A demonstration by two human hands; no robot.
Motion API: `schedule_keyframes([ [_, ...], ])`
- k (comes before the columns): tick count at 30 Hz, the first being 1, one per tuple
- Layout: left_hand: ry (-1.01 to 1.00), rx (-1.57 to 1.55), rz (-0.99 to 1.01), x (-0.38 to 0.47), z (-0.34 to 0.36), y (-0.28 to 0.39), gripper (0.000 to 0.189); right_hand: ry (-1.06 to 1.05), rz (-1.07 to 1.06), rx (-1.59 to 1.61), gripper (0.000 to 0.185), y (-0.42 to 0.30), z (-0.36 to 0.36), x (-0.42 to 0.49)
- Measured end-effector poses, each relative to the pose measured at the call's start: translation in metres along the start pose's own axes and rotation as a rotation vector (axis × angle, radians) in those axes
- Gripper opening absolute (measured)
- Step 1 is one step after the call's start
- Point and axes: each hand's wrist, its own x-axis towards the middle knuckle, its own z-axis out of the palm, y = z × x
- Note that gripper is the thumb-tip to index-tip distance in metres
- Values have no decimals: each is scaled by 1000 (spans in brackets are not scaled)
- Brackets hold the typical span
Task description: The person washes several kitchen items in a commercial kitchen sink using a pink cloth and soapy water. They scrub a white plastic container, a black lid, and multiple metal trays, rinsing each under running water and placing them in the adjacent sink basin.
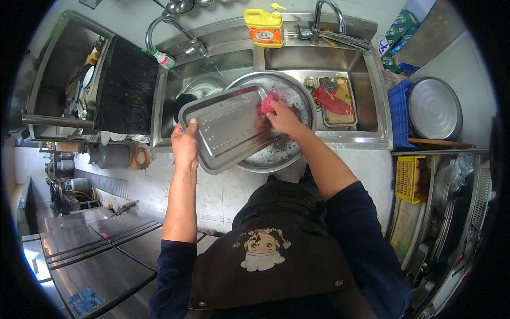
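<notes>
My left hand (185, 144) grips the left end of a rectangular metal tray (223, 123), thumb over its rim. The tray is tilted above a large round metal basin (275, 162) that holds sudsy water (287, 146). My right hand (283, 119) holds a pink cloth (269, 103) against the tray's right end. Parts of the basin and water are hidden under the tray and my right forearm. Behind the tray's left end, white dishes (205, 88) lie in the left sink bowl (235, 62).
In the right sink bowl (314, 60), a tray of food scraps (332, 101) holds a red cloth-like piece. Two faucets (195, 47) and a yellow pump jug (264, 30) stand along the back ledge. A blue crate (399, 115) and round metal lid (435, 108) are at right.
</notes>
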Motion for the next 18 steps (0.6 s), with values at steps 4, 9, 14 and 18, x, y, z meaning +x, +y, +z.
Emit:
schedule_keyframes([
  [4,50,59,77,8,2,-1,16,0,23,-130,33,-7,6,-25],
  [9,67,106,79,8,6,0,18,-141,191,-270,41,-21,6,-39],
  [14,28,352,237,3,12,5,24,-362,243,-341,38,-46,-33,-42],
  [18,-71,560,415,4,18,27,26,-138,290,-295,34,-62,-66,-35],
])
